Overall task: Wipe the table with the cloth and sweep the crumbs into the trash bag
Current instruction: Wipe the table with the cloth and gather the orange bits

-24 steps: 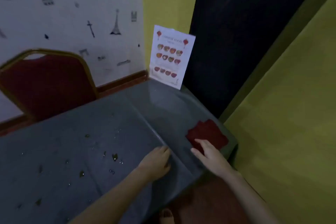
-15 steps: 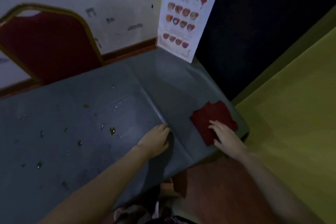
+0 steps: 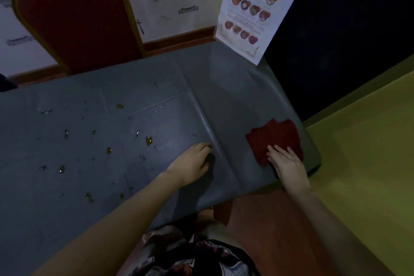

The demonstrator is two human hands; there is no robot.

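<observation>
Crumbs point(image 3: 149, 140) dot the grey counter point(image 3: 112, 208) on the left; left hand point(image 3: 195, 163) rests there, fingers loosely curled, holding nothing. Right hand point(image 3: 285, 161) lies flat, fingers spread, on the red cloth point(image 3: 274, 136) near the right edge: soft, light, probably best bunched from its near edge.

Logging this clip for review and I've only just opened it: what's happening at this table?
A person is about to wipe a grey table. Their right hand lies flat with straight fingers on the near edge of a red cloth at the table's right end. The left hand rests on the tabletop beside a crease, holding nothing. Crumbs and droplets are scattered over the left part, not yet wiped. No trash bag is in view.
</observation>
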